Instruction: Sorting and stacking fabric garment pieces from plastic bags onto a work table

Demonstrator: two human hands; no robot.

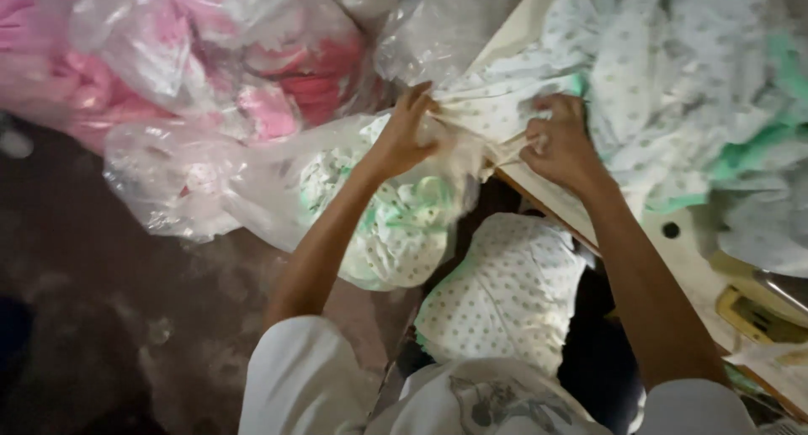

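A stretch of white dotted cloth (484, 107) is gripped by 2 hands at the edge of a pale table (690, 262). The left hand (406, 134) is closed on the cloth w/ fingers pinched near the mouth of a clear plastic bag (278, 183); the right hand (560, 145) is clenched on the same cloth just beside it, approx. at the table edge. The cloth is pulled taut btw. the hands and runs back into 1 big heap of white and mint-green fabric (690, 90) piled on the table. 1 bundle of dotted fabric (396, 225) is seen inside the clear bag, below the left hand. 1 more dotted piece (505, 292) lies lower down, btw. the 2 forearms. At least 2 other clear bags of pink fabric (168, 73) are stacked on the dark floor (93, 317) at upper left. A yellow object (753, 317) is seen at the table's right side; what it is cannot be told.
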